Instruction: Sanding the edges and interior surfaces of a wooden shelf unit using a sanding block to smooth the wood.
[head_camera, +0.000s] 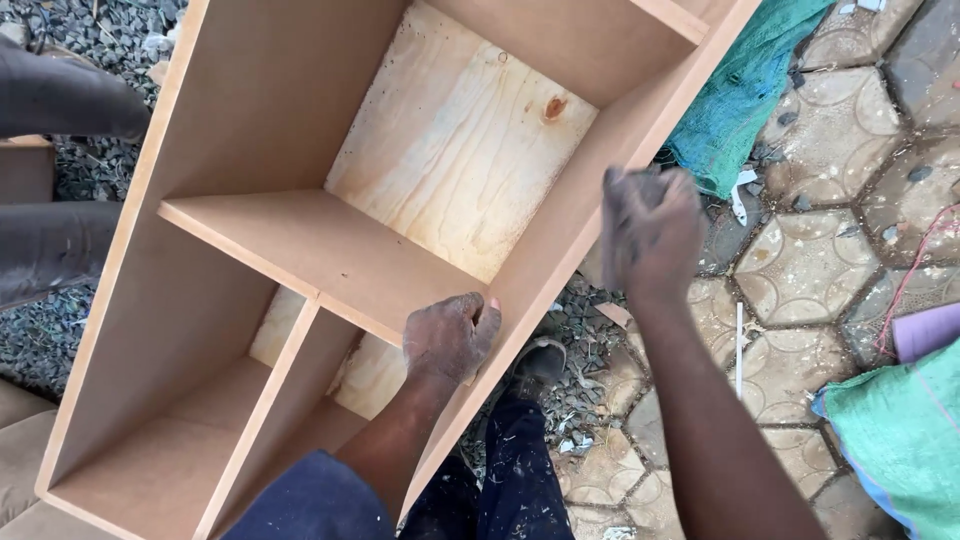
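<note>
An outdoor carpentry yard: an unfinished board cabinet (330, 250) lies over gravel (90, 30) and hexagonal paving stones (800, 270) strewn with wood offcuts (612, 314).

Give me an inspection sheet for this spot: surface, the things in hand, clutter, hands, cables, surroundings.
Surface: paving of hexagon stones, gravel at left.
Job's things: cabinet with shelf and plywood back.
Clutter: wood chips, green net, sack.
Hands: left hand fisted against the shelf's end; right hand fisted, raised, blurred.
Cables: red cord at right.
Surroundings: another person's legs at left.
</note>
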